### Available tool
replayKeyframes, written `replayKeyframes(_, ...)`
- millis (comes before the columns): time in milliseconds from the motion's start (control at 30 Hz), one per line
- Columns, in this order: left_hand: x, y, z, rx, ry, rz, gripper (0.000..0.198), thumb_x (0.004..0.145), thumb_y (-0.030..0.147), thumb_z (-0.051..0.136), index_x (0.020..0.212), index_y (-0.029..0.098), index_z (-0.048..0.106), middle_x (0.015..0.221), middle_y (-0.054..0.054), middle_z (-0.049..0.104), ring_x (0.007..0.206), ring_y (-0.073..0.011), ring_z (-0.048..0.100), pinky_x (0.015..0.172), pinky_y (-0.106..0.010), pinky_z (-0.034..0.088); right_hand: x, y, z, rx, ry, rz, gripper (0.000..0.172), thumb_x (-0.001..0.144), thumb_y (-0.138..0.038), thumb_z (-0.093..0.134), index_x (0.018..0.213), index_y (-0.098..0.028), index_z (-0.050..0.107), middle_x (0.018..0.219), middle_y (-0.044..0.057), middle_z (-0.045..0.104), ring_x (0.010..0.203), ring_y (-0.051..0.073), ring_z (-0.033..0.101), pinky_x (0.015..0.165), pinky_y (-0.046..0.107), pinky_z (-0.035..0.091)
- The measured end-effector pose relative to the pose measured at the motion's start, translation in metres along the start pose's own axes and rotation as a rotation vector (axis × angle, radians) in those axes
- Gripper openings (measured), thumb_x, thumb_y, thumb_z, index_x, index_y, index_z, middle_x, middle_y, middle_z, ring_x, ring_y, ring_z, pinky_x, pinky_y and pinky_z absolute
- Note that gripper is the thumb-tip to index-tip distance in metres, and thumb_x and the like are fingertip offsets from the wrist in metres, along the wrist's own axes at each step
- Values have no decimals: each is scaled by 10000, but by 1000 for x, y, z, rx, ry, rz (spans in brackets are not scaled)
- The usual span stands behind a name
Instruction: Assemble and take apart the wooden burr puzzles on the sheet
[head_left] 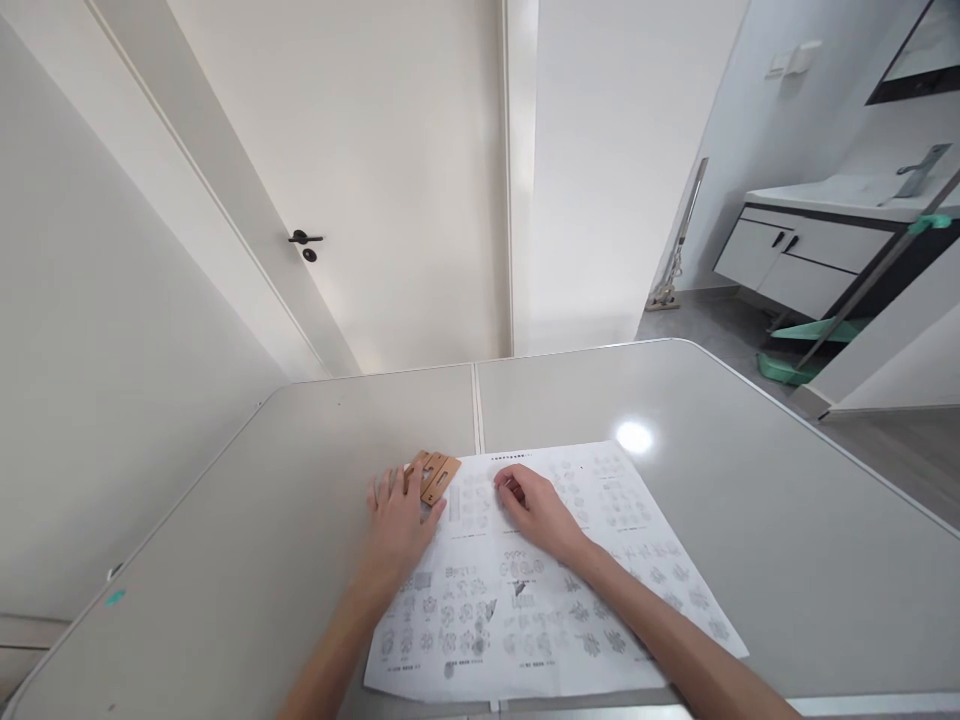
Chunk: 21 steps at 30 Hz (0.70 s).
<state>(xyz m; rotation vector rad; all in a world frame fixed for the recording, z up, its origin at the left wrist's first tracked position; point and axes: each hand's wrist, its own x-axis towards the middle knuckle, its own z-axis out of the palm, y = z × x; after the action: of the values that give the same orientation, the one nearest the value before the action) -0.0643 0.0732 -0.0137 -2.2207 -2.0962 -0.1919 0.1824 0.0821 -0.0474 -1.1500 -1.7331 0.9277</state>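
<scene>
A large white printed sheet lies flat on the grey table, covered in small grey drawings and lines of text. At its upper left corner sit brown wooden-looking pieces with slots cut in them. My left hand rests over these pieces, fingers spread, with the index finger on them and the thumb along their near edge. Above the upper middle of the sheet is my right hand, its fingers curled in together. Whatever may be between those fingertips is hidden. My right forearm crosses the right part of the sheet.
The grey folding table has a seam down its middle. Beyond it stand a white door with a black handle and a wall. At the right are a mop, a washbasin cabinet and a green dustpan.
</scene>
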Motion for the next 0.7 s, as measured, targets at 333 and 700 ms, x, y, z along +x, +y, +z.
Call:
replayKeyframes(333, 0, 6, -1, -23, 4, 84, 420, 989, 449, 443, 1332, 283, 621, 1417, -120, 637, 1431, -377, 452, 1219, -653, 180, 0, -5, -2, -22, -12, -27, 143, 976, -232, 477, 1019, -216, 613, 974, 61, 685, 814, 212, 637, 739, 363, 543)
replayKeyframes(700, -11, 39, 10, -100, 37, 278, 419, 1003, 465, 478, 1349, 278, 623, 1454, -102, 610, 1454, -375, 424, 1225, -592, 288, -68, -33, -27, -130, -75, -77, 167, 994, -175, 487, 1103, -259, 583, 1129, 78, 656, 1015, 259, 658, 896, 430, 552)
